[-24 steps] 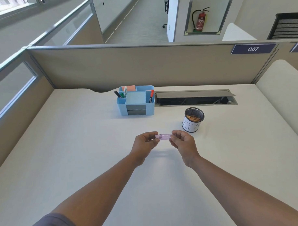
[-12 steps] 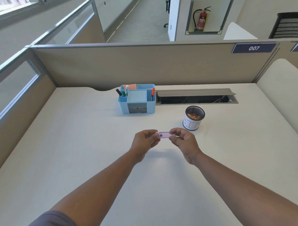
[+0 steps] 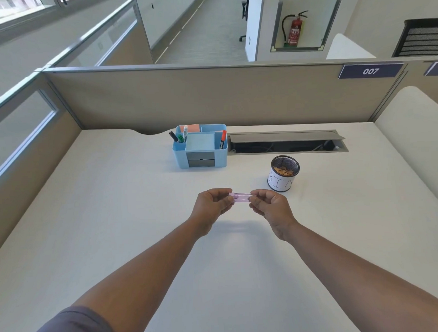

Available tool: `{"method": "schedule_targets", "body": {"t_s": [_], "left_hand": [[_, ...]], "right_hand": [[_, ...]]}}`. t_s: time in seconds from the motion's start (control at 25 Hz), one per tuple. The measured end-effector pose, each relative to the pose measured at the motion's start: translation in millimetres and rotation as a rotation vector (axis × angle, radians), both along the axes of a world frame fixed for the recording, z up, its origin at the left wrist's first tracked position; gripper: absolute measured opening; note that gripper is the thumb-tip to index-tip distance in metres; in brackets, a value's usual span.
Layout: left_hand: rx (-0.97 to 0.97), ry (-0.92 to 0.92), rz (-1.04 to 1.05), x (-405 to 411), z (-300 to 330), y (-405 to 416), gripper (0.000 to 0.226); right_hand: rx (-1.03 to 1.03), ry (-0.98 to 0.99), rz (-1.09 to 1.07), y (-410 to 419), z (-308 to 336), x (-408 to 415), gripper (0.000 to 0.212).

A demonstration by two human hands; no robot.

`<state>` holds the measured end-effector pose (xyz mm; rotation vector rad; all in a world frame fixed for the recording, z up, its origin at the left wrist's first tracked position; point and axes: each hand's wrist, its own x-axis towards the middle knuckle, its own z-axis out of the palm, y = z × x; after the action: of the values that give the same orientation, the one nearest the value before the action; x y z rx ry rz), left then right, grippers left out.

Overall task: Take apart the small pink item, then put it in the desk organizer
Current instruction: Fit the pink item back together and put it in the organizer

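Matt desk, plastic and mesh

Smooth matt desk; glossy blue plastic organizer; black metal mesh cup; translucent pink item.

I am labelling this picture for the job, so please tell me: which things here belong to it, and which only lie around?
Belongs to the job:
- pink item, pinched at its ends by left hand and right hand
- blue desk organizer

Just lying about:
- mesh cup
- markers in the organizer
- fire extinguisher
- cable tray

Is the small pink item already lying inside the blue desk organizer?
No, the small translucent pink item is held above the white desk between the left hand and the right hand, well in front of the blue plastic desk organizer.
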<state>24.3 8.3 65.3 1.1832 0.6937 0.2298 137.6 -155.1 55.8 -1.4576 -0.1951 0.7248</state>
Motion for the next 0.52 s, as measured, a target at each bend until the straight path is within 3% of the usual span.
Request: {"method": "schedule_targets", "body": {"t_s": [0.36, 0.52], "left_hand": [[0.067, 0.024, -0.027, 2.0, 3.0, 1.8, 0.019], [0.146, 0.060, -0.056, 6.0, 2.3, 10.4, 0.017]], "right_hand": [[0.005, 0.071, 0.028, 4.5, 6.7, 7.2, 0.014], [-0.094, -0.029, 0.127, 7.7, 7.0, 15.5, 0.013]]}}
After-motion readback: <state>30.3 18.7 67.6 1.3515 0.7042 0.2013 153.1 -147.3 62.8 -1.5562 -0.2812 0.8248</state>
